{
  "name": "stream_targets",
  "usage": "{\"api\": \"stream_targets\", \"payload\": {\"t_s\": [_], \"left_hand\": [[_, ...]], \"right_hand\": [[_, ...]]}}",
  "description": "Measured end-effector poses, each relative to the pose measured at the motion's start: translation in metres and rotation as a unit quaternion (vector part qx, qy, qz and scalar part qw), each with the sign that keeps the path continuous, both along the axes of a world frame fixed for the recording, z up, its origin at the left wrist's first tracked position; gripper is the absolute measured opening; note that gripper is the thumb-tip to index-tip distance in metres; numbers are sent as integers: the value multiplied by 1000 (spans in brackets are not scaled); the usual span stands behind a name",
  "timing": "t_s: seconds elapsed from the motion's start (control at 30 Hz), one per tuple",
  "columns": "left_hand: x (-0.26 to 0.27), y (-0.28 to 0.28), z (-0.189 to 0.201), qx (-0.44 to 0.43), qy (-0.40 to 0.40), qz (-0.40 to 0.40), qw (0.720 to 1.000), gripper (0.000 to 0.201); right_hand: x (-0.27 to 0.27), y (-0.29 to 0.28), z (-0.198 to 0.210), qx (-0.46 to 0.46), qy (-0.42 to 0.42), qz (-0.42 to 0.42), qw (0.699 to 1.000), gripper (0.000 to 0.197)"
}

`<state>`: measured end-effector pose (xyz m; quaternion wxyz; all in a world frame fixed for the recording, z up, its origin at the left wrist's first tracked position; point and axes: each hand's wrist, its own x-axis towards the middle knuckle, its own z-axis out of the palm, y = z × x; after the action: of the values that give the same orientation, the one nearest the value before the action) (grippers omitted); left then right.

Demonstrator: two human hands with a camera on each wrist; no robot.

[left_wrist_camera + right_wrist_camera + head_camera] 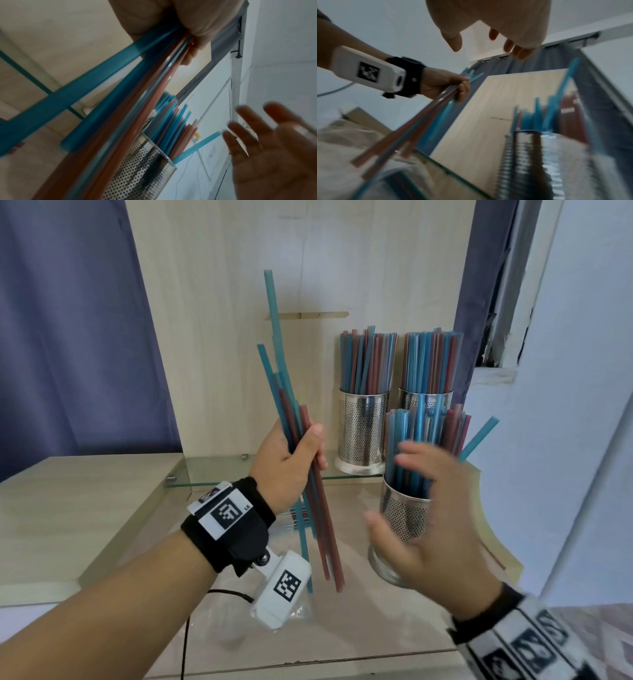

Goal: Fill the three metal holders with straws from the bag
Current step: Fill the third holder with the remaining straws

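Left hand (289, 465) fingers clamped on straw bundle (294, 419), right hand (424, 508) fingers apart, holding nothing, blurred before near holder (402, 515)

We see a light wood counter (85, 508) carrying the near holder (404, 518) and a clear bag (239, 621) with straws. A glass shelf (219, 470) holds two back holders (363, 433) (411, 400), side by side, both straw-filled.

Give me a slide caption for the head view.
Left hand grips a straw bundle; open right hand nears the front holder.
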<state>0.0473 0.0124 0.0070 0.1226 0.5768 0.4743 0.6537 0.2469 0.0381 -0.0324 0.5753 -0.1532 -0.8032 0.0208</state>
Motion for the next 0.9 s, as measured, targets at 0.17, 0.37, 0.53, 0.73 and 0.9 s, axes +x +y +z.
{"api": "stream_targets", "payload": {"t_s": [0.17, 0.37, 0.53, 0.73, 0.9], "left_hand": [[7, 5, -5, -33, -29, -9, 999, 25], [12, 5, -9, -48, -40, -23, 998, 13], [5, 10, -11, -83, -110, -55, 989, 8], [-1, 15, -18, -169, -158, -91, 968, 9], [-5, 12, -15, -234, -54, -116, 964, 9]], "right_hand": [[-56, 4, -17, -347, -208, 50, 913, 70], [-84, 22, -25, -427, -162, 135, 879, 20], [-88, 19, -33, -451, -122, 174, 867, 14], [-94, 19, -40, -460, -34, 174, 870, 9], [-93, 27, -39, -423, -9, 189, 886, 25]]}}
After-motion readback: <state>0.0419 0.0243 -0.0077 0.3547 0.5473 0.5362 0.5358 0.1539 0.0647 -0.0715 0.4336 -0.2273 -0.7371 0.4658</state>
